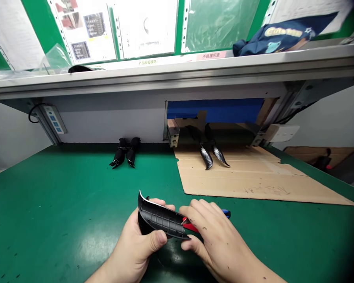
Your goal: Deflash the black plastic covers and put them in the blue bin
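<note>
My left hand (141,241) is closed around a curved black ribbed plastic part (159,218), thumb across its lower edge, just above the green mat (61,204). My right hand (212,232) is closed on a small tool with a red body (189,226) and a blue end (226,213); its tip touches the part's right end. Two more black parts (125,155) lie together at the back of the mat. Two glossy ribbed parts (212,157) rest on a cardboard sheet (253,181) in front of an opening under the shelf.
A metal shelf (177,74) runs overhead, with document sleeves (115,27) on the green wall and a dark blue bag (283,35) on top. A power strip (54,120) is fixed at the back left. A blue bin (215,110) sits inside the opening.
</note>
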A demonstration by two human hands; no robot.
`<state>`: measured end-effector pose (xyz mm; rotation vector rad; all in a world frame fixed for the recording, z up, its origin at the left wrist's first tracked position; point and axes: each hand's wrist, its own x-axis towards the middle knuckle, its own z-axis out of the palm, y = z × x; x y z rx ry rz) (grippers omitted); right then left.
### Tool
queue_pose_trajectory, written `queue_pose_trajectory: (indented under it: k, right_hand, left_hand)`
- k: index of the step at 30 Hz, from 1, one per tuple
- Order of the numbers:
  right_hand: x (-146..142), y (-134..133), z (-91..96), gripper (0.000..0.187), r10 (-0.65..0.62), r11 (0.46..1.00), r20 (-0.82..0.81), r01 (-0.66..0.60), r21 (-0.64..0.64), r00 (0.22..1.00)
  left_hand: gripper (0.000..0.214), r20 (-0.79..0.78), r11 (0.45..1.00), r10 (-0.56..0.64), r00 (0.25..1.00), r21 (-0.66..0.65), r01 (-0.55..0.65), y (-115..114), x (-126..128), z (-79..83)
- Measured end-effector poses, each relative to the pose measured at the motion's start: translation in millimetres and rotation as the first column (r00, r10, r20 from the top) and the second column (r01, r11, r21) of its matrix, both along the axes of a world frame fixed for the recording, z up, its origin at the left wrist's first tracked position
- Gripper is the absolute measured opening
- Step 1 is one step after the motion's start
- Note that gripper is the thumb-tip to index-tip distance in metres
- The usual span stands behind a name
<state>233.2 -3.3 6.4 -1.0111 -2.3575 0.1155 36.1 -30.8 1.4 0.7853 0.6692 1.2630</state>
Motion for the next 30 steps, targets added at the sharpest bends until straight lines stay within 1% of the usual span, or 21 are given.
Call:
queue_pose_trajectory:
  k: [5,11,16,18,20,21,22,23,24,27,30]
  right_hand:
    - [-0.8,-0.3,2.7,0.063,-0.045,0.998,0.062,0.041,0.057,0.997]
    - [-3.0,-1.5,3.7,0.057,-0.036,0.996,0.071,0.029,0.089,0.997]
    - [-2.3,-0.7,-0.2,0.056,-0.027,0.996,0.054,0.022,0.091,0.998]
    - [-0.9,1.1,-1.3,0.058,-0.006,0.999,0.063,0.003,0.044,0.998]
    - [1.0,3.7,-1.1,0.060,0.095,0.993,0.039,-0.091,-0.080,0.995]
    - [1.9,5.1,-0.7,0.062,0.164,0.974,0.003,-0.162,-0.157,0.986]
    - [2.6,6.3,-0.3,0.063,0.219,0.949,-0.053,-0.225,-0.221,0.974]
    - [3.2,7.2,-0.1,0.062,0.245,0.927,-0.120,-0.268,-0.262,0.962]
    - [3.4,7.6,-0.2,0.061,0.239,0.916,-0.184,-0.285,-0.282,0.953]
    - [1.8,5.6,-2.3,0.057,0.128,0.941,-0.315,-0.216,-0.262,0.940]
    - [-3.0,0.9,-4.8,0.062,0.067,0.961,-0.331,-0.150,-0.231,0.941]
  left_hand:
    - [0.052,-0.038,1.000,-0.006,0.999,0.030,0.007,0.8,-2.2,-1.8]
    - [0.047,-0.093,0.992,-0.032,0.995,0.118,0.043,1.9,-7.3,-7.1]
    - [0.040,-0.199,0.978,-0.027,0.980,0.199,0.068,2.9,-10.5,-1.3]
    - [0.039,-0.215,0.978,-0.023,0.976,0.199,0.067,3.3,-10.7,1.7]
    - [0.039,-0.229,0.979,-0.023,0.973,0.190,0.068,3.9,-10.3,2.6]
    - [0.039,-0.232,0.980,-0.024,0.972,0.187,0.069,4.1,-9.9,2.0]
    - [0.040,-0.222,0.980,-0.028,0.975,0.185,0.070,4.2,-9.4,0.8]
    - [0.041,-0.198,0.981,-0.034,0.980,0.179,0.071,4.1,-8.6,-0.9]
    - [0.043,-0.158,0.983,-0.042,0.987,0.169,0.069,3.7,-7.7,-2.8]
    - [0.045,-0.015,0.992,-0.068,0.998,0.108,0.070,1.4,-3.7,-6.8]
    - [0.046,0.090,0.996,-0.080,0.993,0.040,0.076,-1.2,1.0,-6.1]
